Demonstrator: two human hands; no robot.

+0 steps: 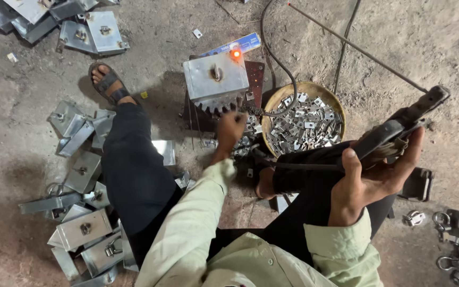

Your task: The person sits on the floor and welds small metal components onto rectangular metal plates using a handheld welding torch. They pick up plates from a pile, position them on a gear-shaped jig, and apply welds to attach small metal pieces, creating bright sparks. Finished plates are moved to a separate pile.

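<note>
Right hand [370,183] is gripping the dark electrode holder [399,125] closed, thin rod [357,48] sticking up-left from it. Left hand [231,130] is resting fisted against the lower edge of the square galvanised steel box [214,79], grey, latch in the middle, orange glowing spot [235,53] at its top right corner. Flat blue rectangular packet [232,47] is lying just behind the box. Round pan of small metal clips [304,119] is sitting right of it
</note>
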